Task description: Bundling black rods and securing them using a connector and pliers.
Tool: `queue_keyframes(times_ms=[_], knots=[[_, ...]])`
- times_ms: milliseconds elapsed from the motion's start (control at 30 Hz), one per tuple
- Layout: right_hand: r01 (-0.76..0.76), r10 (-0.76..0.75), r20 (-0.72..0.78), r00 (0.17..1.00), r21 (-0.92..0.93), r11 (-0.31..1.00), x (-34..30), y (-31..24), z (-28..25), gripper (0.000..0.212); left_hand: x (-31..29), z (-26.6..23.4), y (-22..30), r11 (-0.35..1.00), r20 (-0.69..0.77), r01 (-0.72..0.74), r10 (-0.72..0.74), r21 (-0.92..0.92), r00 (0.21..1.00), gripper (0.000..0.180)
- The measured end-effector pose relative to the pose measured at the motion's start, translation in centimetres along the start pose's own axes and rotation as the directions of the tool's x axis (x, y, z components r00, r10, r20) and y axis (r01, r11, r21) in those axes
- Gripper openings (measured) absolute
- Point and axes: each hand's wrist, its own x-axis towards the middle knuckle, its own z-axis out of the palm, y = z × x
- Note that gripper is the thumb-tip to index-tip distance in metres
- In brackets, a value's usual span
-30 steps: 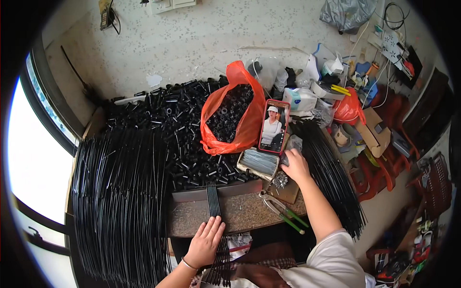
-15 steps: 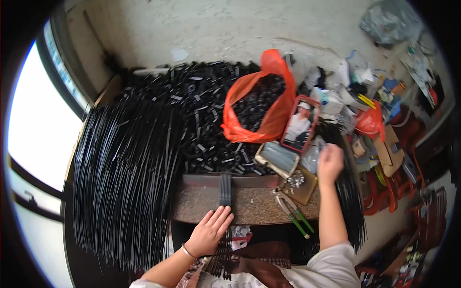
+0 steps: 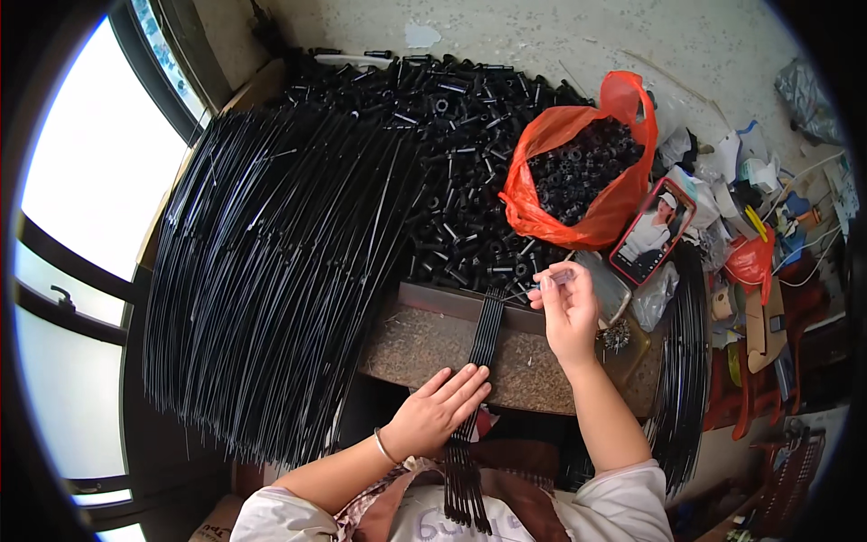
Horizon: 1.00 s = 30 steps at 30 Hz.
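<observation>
My left hand [image 3: 442,404] lies flat, fingers stretched out, across a row of thin black rods [image 3: 488,330] laid side by side over the stone worktop's front edge. Their near ends hang down in front of my apron. At the rods' far ends, my right hand [image 3: 573,316] is closed, thumb and fingers pinched around a small pale, partly see-through object [image 3: 562,278] too small to name. A low metal strip [image 3: 433,298] passes under the rods. Behind it lies a heap of black tubular plastic parts [image 3: 461,117].
A thick bundle of black rods [image 3: 271,289] covers the left side, a smaller bundle [image 3: 682,379] the right. A red plastic bag [image 3: 533,172] of small black parts, a phone [image 3: 652,230], a clear bag [image 3: 657,298] and a spiky metal cluster [image 3: 616,336] stand at the right.
My right hand has moved left from beside the clear bag to the rods' far ends. My left hand stays flat on the rods. The whole view has shifted, and the green-handled pliers no longer show.
</observation>
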Motion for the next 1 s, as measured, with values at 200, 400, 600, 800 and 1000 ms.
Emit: queue_keyframes(times_ms=[200,400,600,800,1000], knots=[[0.002,-0.002,0.002,1.000,-0.012,1.000,0.0,0.1,0.6,0.011,-0.2,0.0,-0.1,0.999,0.000,0.006,-0.006,-0.037,1.000,0.052],[-0.033,0.032,-0.062,0.998,-0.008,0.999,0.2,-0.1,1.1,0.009,-0.2,-0.1,-0.1,0.999,0.002,0.009,-0.009,-0.030,1.000,0.052],[-0.006,0.001,-0.121,0.993,-0.043,0.999,0.0,0.3,1.4,0.010,-0.1,0.0,0.0,1.000,0.009,0.008,-0.008,-0.030,1.000,0.054],[-0.004,-0.009,-0.151,0.988,-0.085,0.996,-0.2,0.4,2.1,0.008,-0.3,0.0,-0.1,0.999,0.004,0.006,-0.006,-0.037,1.000,0.056],[0.207,-0.159,0.165,0.973,-0.334,0.920,-0.7,0.4,1.3,0.009,-0.3,-0.3,-0.2,0.998,0.017,0.015,-0.014,-0.056,1.000,0.056]])
